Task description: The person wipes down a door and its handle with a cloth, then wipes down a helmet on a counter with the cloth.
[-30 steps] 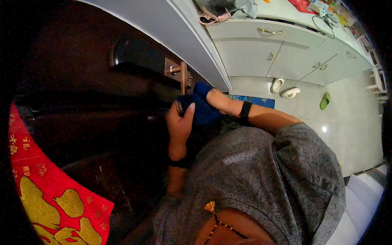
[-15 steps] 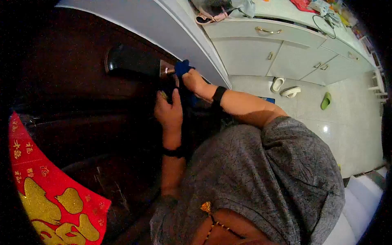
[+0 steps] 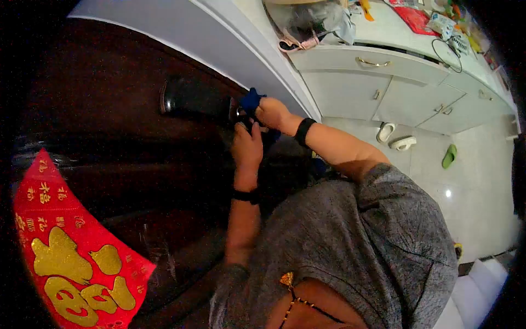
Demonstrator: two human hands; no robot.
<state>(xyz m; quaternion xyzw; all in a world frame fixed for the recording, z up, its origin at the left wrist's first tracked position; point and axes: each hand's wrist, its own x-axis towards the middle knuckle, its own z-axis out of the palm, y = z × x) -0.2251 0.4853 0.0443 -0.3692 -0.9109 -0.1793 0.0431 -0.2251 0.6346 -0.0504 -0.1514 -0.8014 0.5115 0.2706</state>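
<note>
Since it lies bunched in folds in the head view, the blue cloth (image 3: pixel 252 100), right of the dark door lock (image 3: pixel 197 100), looks light and soft, best pinched through its gathered middle. The right hand (image 3: pixel 272 114) is closed on it; the nearer left hand (image 3: pixel 246 149) curls beside the lock, its grip impossible to tell.

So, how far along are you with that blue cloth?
I can't tell if any part is finished. The right hand holds the blue cloth at the door handle; the left hand is close by. What's left doesn't show: hands and cloth partly hide the handle.
</note>
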